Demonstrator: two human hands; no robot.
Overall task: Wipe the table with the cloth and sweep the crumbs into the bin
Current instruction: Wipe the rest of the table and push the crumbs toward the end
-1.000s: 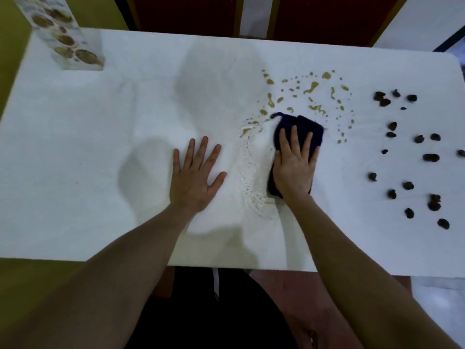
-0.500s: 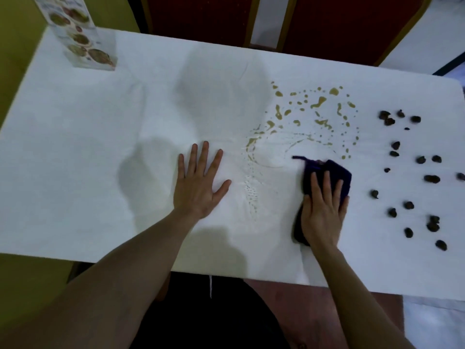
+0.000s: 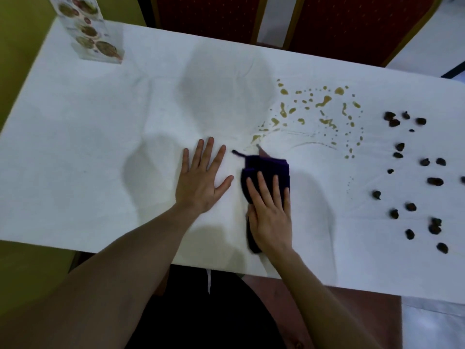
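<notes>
White cloth covers the table (image 3: 88, 147), which fills most of the frame; two red chair backs (image 3: 339, 23) stand beyond its far edge at the top; a printed menu stand (image 3: 88, 31) sits at the upper left corner. Near the centre, the left hand (image 3: 201, 182) lies flat with fingers spread, palm down on the bare tabletop; just beside it to the right, the right hand (image 3: 270, 212) presses straight fingers on a dark purple cloth (image 3: 266, 170), holding it flat against the surface. Brownish spilled drops (image 3: 324, 102) scatter above and right of the cloth; dark crumbs (image 3: 425, 162) lie well apart along the right side.
</notes>
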